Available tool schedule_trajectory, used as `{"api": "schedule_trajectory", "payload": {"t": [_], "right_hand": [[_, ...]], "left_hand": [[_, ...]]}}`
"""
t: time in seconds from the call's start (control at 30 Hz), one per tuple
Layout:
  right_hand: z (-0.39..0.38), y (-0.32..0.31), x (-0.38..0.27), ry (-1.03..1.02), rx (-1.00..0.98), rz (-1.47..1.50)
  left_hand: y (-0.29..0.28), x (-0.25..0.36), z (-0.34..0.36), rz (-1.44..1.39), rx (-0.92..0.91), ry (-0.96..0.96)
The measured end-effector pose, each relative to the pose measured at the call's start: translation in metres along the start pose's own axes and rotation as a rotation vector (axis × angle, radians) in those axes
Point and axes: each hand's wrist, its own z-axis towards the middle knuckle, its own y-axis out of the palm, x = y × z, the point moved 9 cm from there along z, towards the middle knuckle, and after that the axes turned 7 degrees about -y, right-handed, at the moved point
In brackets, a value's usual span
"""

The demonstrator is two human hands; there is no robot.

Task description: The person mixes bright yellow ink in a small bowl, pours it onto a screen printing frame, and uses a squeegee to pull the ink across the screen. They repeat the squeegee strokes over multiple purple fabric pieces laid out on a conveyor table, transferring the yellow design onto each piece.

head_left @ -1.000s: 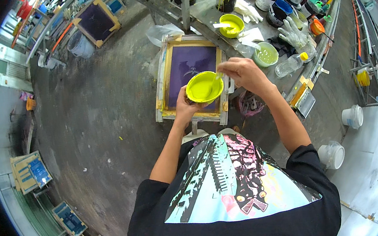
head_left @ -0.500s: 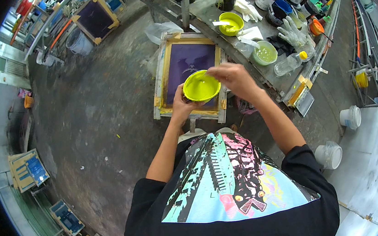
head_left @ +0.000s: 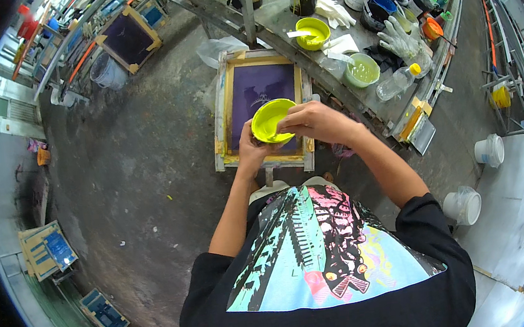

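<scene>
Bowl (head_left: pixel 276 106) of what looks like yellow paint (head_left: pixel 265 128) in the left hand (head_left: pixel 253 148), over the near part of a framed screen (head_left: pixel 253 82).
Cups the bowl's left side and underside, probably to steady it for the right hand (head_left: pixel 314 121). Reaches that hand across the bowl's right rim, fingers pinched together; cannot tell on what, from this angle. Holds the bowl in front of the body, away from the surface (head_left: pixel 275 15), perhaps for easy reach by both hands. On the surface: a second yellow bowl (head_left: pixel 315 45) with a pale stick (head_left: pixel 298 34) across its rim, likely laid there to avoid smearing; a pale green bowl (head_left: pixel 365 80); a clear bottle (head_left: pixel 393 86).
</scene>
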Motion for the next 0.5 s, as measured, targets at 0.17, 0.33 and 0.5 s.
{"api": "schedule_trajectory", "payload": {"t": [0.17,0.33,0.5], "right_hand": [[-0.009,-0.04,0.025,0.146,0.151,-0.204],[0.008,-0.002,0.007,-0.028,0.134,-0.067],[0.0,-0.013,0.015,0.016,0.019,0.01]], "left_hand": [[-0.003,0.009,-0.004,0.09,0.022,0.05],[-0.007,0.002,0.007,0.037,0.002,-0.011],[-0.038,0.001,0.006,0.15,0.063,0.011]]}}
